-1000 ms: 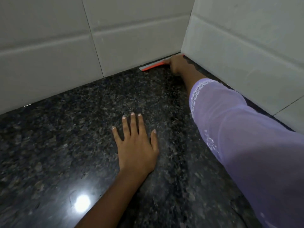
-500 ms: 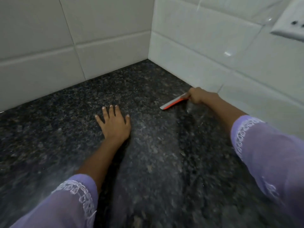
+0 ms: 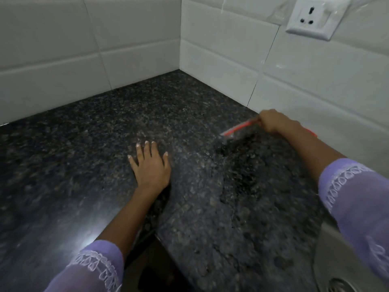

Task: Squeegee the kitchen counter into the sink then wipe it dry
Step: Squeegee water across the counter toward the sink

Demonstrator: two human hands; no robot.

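At about 2 o'clock on the dark speckled counter point(image 3: 84, 154), the one squeegee point(image 3: 240, 128), red-orange and motion-blurred, lies low against the stone beside the tiled wall point(image 3: 315, 91), the right hand point(image 3: 275, 122) curled around its handle. The left hand point(image 3: 150, 165) rests flat at centre, fingers straight and slightly spread. One sink point(image 3: 328, 262) shows at 5 o'clock, one socket point(image 3: 311, 17) at 1 o'clock.

Worktop point(image 3: 88, 144): black stone, speckled with grey and brown flecks, with one pale glare patch near the left sleeve point(image 3: 92, 268). Squeegee point(image 3: 240, 127): orange-red with a pale edge, blurred. Wall tiles point(image 3: 221, 49) behind the worktop: plain white with thin dark joints. Socket point(image 3: 313, 16) above the squeegee: white. Both sleeves: lilac with white lace trim. Sink point(image 3: 328, 256) beside the worktop: grey metal.
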